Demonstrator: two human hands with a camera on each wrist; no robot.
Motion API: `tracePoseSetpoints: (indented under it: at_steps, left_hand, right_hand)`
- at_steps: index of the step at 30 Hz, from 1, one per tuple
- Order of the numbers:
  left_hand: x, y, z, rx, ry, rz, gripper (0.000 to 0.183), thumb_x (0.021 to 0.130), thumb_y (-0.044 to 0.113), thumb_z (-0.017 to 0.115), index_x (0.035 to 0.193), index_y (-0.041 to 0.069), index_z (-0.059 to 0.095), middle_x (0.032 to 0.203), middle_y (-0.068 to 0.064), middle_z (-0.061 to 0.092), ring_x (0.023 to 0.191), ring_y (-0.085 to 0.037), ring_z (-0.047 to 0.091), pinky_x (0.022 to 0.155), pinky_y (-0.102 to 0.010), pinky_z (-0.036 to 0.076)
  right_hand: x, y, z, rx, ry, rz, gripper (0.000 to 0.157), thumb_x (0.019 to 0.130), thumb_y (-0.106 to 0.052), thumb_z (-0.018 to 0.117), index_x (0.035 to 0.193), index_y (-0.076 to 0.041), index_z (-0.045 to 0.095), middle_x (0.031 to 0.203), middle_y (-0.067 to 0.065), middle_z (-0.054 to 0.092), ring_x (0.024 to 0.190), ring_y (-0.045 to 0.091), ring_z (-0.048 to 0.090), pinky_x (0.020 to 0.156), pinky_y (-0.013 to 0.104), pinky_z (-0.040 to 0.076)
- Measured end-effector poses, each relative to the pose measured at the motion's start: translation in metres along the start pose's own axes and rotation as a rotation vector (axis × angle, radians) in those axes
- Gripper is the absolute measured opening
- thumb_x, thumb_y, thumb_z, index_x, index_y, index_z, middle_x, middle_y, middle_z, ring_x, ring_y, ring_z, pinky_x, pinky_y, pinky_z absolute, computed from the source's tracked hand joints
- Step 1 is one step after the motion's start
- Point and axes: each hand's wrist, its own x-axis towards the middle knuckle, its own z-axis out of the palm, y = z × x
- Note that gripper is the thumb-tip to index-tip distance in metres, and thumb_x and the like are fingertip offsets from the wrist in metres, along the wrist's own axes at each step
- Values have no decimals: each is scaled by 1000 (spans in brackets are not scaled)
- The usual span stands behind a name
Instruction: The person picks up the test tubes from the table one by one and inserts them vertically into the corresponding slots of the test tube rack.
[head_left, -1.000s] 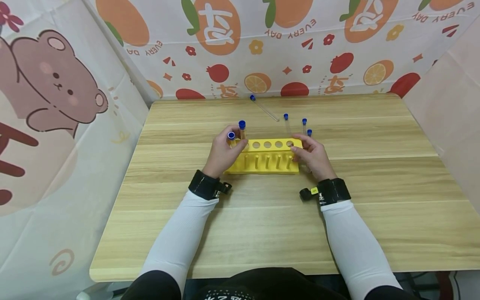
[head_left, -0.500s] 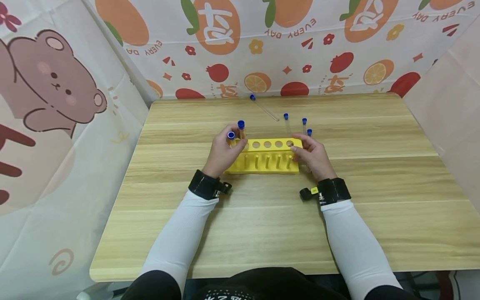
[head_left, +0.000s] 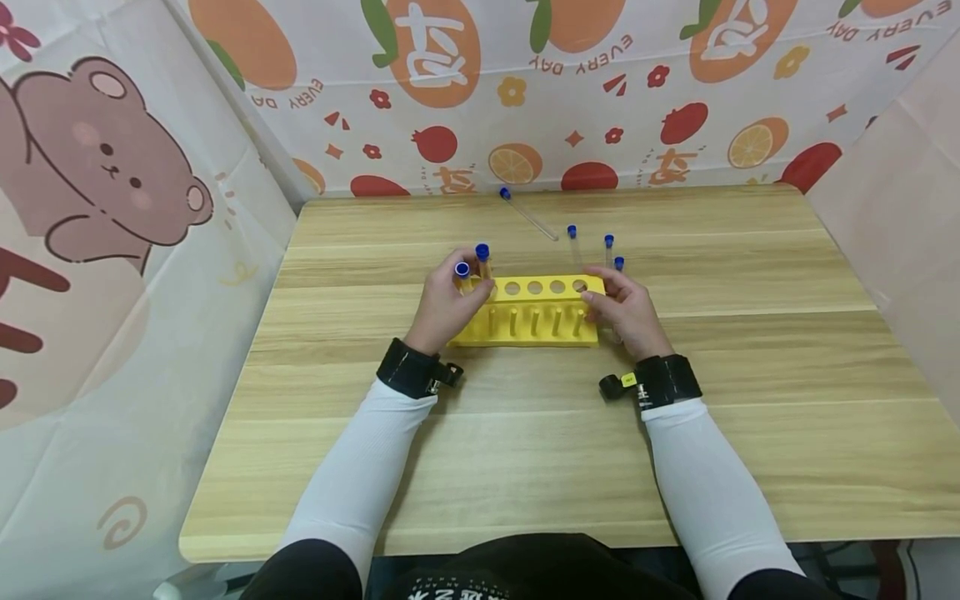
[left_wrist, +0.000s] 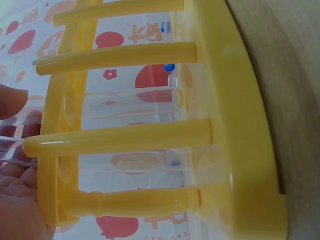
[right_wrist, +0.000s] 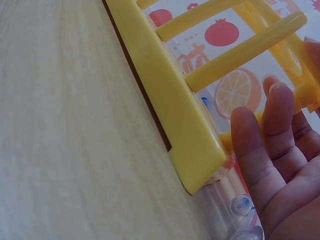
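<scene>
A yellow test tube rack (head_left: 536, 335) stands upright on the table, between both hands. At its left end, two clear test tubes with blue caps pass through its holes. My left hand (head_left: 438, 310) pinches the farther test tube (head_left: 483, 252) between thumb and fingers; the nearer test tube (head_left: 462, 270) sits beside it, close to the palm. In the left wrist view, both clear tube bodies (left_wrist: 130, 102) reach down towards the rack's base. My right hand (head_left: 632, 315) grips the rack's right end, thumb in front and other fingers around the end post, as the right wrist view shows.
Behind the rack, one capped test tube (head_left: 529, 215) lies slanted near the table's back edge. More blue-capped tubes (head_left: 572, 232) lie behind the rack's right end, partly hidden by my right hand. A fruit-print curtain (head_left: 555, 100) hangs along the back edge.
The cap of the farther tube has shifted very slightly to the left and down. Both hands and the rack otherwise stay in place.
</scene>
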Motion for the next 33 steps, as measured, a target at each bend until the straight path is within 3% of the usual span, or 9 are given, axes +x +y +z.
tracePoseSetpoints:
  at_steps: [7, 14, 16, 25, 33]
  left_hand:
    - [1, -8, -1, 5, 3, 15, 30, 88, 5, 72, 115, 6, 61, 108, -8, 67, 100, -19, 60, 88, -36, 51]
    - [-4, 24, -5, 19, -3, -4, 30, 87, -4, 68, 116, -2, 59, 109, -18, 66, 102, -26, 60, 90, -39, 50]
    - [-5, 24, -4, 17, -4, -1, 30, 87, -5, 67, 116, -2, 59, 109, -18, 66, 102, -27, 60, 90, -40, 50]
    - [0, -3, 0, 18, -2, -5, 31, 86, -3, 70, 115, 1, 60, 108, -17, 66, 101, -27, 60, 90, -42, 50]
    - [-1, -7, -1, 14, -1, 0, 31, 85, 4, 74, 114, 7, 62, 106, -7, 67, 99, -19, 60, 90, -37, 50]
  right_hand:
    - [1, 0, 0, 10, -3, -3, 53, 91, -21, 72, 139, -7, 52, 112, 5, 62, 89, 15, 63, 71, 26, 58]
    - [0, 0, 0, 6, 4, 4, 51, 90, -23, 73, 137, -10, 55, 111, 5, 61, 90, 15, 62, 73, 27, 58]
    - [0, 0, 0, 4, 4, 5, 52, 90, -23, 73, 137, -10, 55, 111, 5, 61, 90, 15, 62, 73, 27, 58]
    - [0, 0, 0, 12, 2, 2, 53, 91, -22, 72, 138, -7, 53, 109, 5, 59, 89, 15, 62, 72, 27, 58]
    - [-2, -1, 1, -9, 9, 5, 53, 91, -22, 72, 139, -8, 53, 109, 4, 60, 88, 15, 61, 72, 25, 57]
